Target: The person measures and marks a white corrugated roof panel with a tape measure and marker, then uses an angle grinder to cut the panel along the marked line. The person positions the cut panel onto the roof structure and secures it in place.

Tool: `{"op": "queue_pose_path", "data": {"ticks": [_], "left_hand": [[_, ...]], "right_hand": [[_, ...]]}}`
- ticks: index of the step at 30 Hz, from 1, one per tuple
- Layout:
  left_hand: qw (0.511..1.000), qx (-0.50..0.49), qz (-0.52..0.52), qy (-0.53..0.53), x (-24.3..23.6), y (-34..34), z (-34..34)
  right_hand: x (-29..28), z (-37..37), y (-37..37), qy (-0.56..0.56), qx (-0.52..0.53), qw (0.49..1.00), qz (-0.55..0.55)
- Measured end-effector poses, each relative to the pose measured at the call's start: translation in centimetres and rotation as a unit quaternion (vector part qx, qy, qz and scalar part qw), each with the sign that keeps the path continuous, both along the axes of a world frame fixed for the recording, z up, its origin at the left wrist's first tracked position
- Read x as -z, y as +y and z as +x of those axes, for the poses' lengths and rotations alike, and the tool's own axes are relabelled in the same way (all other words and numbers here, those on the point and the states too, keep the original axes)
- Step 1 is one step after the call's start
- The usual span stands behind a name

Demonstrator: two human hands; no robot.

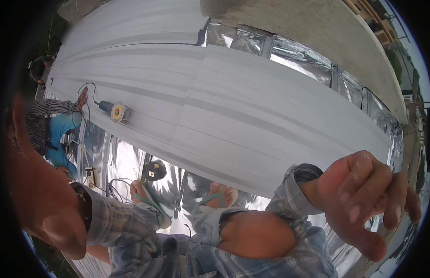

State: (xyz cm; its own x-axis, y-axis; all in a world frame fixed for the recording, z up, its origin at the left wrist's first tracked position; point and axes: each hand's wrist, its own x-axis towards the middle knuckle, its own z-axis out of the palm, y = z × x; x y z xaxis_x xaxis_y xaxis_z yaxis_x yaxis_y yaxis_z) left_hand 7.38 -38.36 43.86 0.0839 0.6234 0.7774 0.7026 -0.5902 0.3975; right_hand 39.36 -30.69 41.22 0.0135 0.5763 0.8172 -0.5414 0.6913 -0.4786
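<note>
My left hand (41, 194) is raised close to the camera at the left side, large and partly cut off by the dark rim. A finger points up and the thumb stands apart, with nothing seen in it. Over at the right, my right hand (363, 199) hangs in the air with its fingers loosely bent and apart, holding nothing. It is nearest the right end of the long white ribbed roofing sheets (233, 111). On the sheets, left of centre, lies an angle grinder (114, 111) with a blue-grey body, a round disc and a dark cord.
A co-worker in a checked shirt and blue trousers (64, 125) rests a hand near the grinder's cord. Another person (39, 69) crouches farther back. Shiny foil (182, 185) lies under my sandalled feet, beside a dark boxy object (154, 170) and a socket block (90, 177). A concrete ledge (307, 28) borders the far side.
</note>
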Motion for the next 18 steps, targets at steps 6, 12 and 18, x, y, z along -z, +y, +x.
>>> {"op": "queue_pose_path", "data": {"ticks": [6, 12, 18], "left_hand": [[0.801, -0.227, -0.419, -0.362, 27.0, 4.1, -8.8], [0.611, -0.226, -0.706, -0.278, 42.7, 2.4, -3.2], [0.590, -0.263, -0.689, -0.329, 41.4, 3.0, 1.2]], "right_hand": [[12.1, 8.4, -4.2, -0.146, 0.200, 0.841, -0.481], [22.3, 19.2, -20.6, -0.187, 0.609, 0.518, -0.571], [26.7, 28.2, -25.1, 0.099, 0.600, 0.463, -0.645]]}}
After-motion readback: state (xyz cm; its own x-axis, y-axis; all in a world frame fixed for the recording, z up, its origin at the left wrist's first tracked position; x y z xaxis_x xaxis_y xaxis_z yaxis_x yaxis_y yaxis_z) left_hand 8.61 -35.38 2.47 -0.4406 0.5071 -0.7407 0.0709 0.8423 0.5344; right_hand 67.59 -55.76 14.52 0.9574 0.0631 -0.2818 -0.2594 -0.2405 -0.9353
